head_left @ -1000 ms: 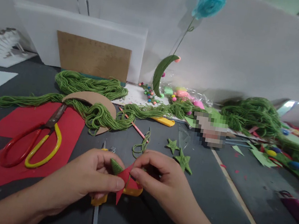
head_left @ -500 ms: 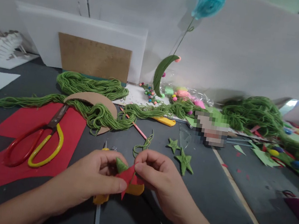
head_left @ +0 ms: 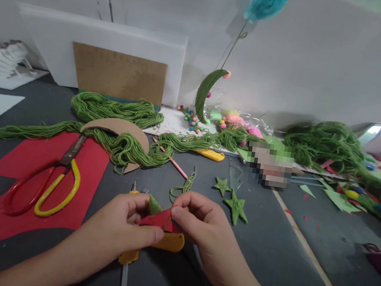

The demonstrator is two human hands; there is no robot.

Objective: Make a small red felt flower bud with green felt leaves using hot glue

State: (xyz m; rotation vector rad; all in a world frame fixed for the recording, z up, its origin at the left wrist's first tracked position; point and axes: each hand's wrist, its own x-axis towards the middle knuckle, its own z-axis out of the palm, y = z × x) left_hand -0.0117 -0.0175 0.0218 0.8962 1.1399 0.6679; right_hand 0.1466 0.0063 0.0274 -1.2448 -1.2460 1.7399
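Between both hands is a red paper star (head_left: 156, 220) with one point wrapped in green yarn. My left hand (head_left: 123, 228) is closed around its left side, thumb pressed on the red part. At its right edge, my right hand (head_left: 204, 226) pinches the star and a strand of yarn between thumb and fingertips. A small loose bundle of green yarn (head_left: 183, 189) lies just beyond the fingers. Under the hands rests a yellow glue gun (head_left: 170, 242) with a glue stick in its back. Two green yarn-wrapped stars, a larger one (head_left: 237, 208) and a smaller one (head_left: 222, 186), lie to the right.
Scissors (head_left: 74, 150) with red and yellow handles lie on red paper (head_left: 99, 167) at left. Green yarn (head_left: 117, 109), a cardboard crescent (head_left: 121, 127), a pink pencil (head_left: 178, 166) and a yellow cutter (head_left: 212, 155) are farther back. Another yarn heap (head_left: 324, 146) sits at right.
The red star has turned in my fingers; its point that hung downward now lies toward my left hand. My hands stay in nearly the same place.
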